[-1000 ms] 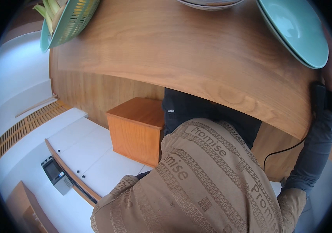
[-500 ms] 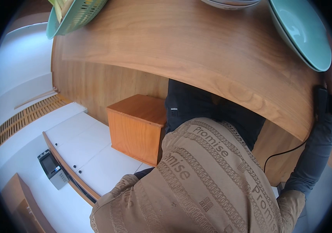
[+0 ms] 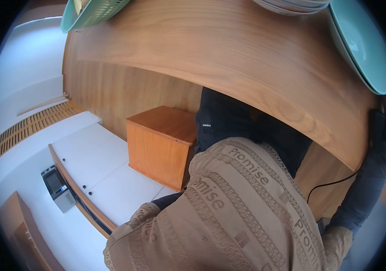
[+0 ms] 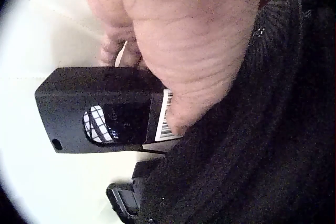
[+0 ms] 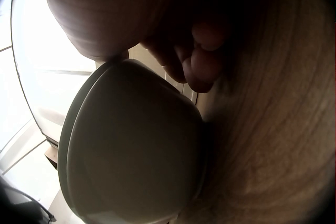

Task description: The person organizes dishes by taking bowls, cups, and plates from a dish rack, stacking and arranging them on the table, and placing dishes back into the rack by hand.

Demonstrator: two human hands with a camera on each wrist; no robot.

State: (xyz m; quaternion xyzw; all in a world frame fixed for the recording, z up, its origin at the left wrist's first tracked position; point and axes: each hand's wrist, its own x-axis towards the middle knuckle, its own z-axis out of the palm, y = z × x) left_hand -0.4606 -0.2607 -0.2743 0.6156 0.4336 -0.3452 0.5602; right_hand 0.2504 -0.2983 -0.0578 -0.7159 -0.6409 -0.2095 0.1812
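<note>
Tabletop (image 3: 202, 49) lies open along its near edge (image 3: 247, 101), right hand (image 5: 142, 14) beside green bowls (image 3: 364, 43)

Basket (image 3: 100, 15), stacked dishes (image 3: 292, 7) and nested bowls (image 3: 365, 47) stand left to right on the table (image 3: 193, 49)

Passable: brown wooden tabletop (image 3: 188, 40) between green perforated plastic basket (image 3: 98, 15) and stacked white bowls (image 3: 293, 7) | Blocked, right: glossy pale-green bowls (image 3: 363, 43)

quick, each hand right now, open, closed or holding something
Left hand: closed, gripping a black barcode-labelled device.
Right hand: at the stacked green bowls; whether it grips them cannot be told.
</note>
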